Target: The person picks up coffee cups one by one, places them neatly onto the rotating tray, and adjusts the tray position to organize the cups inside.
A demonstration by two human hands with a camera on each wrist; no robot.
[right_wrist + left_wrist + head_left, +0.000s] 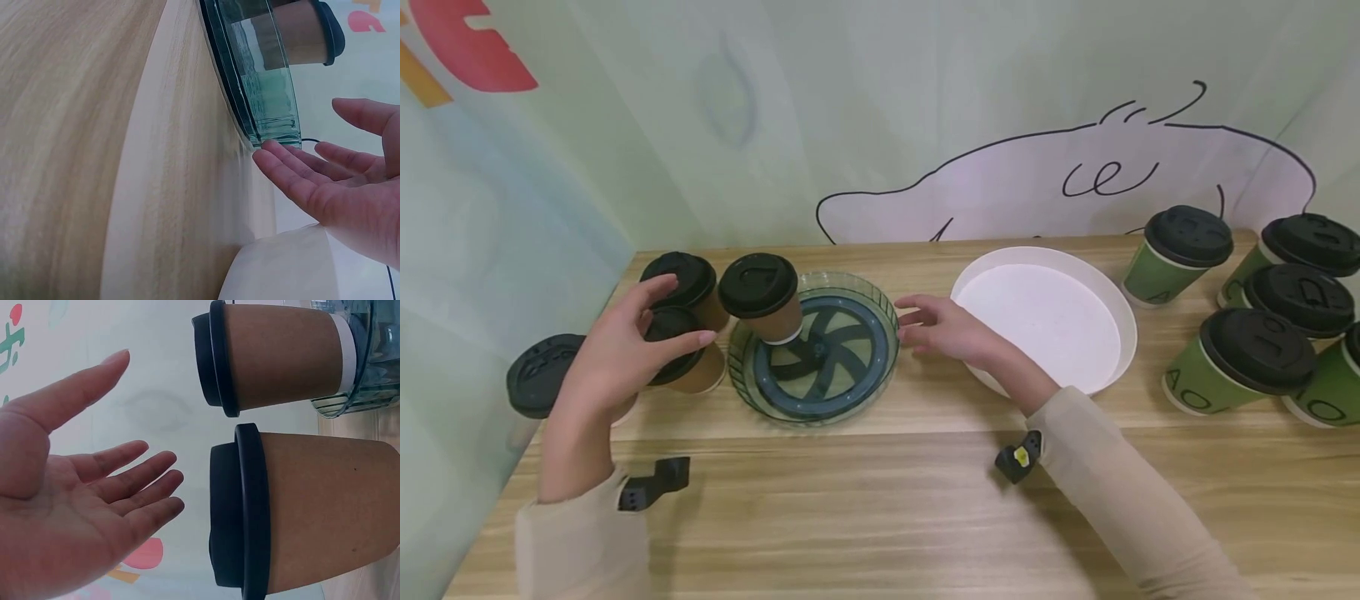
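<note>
A brown paper cup (778,321) with a black lid stands upright inside a clear green round tray (883,379), at its left back side. My left hand (613,354) hovers over other lidded brown cups left of the tray, thumb and fingers spread apart. In the left wrist view that hand is beside the lid of a near brown cup (325,506), with a gap between them. At the tray's right rim is my right hand (951,332), its fingers loosely extended. The right wrist view shows its fingertips (265,156) by the tray's lower wall; contact is hard to tell.
A white round tray (1120,342) sits right of the green one, behind my right forearm. Several green cups (1202,379) with black lids stand at the table's right. Another black-lidded cup (542,375) is at the left edge, partly behind my left hand. A wall backs the table.
</note>
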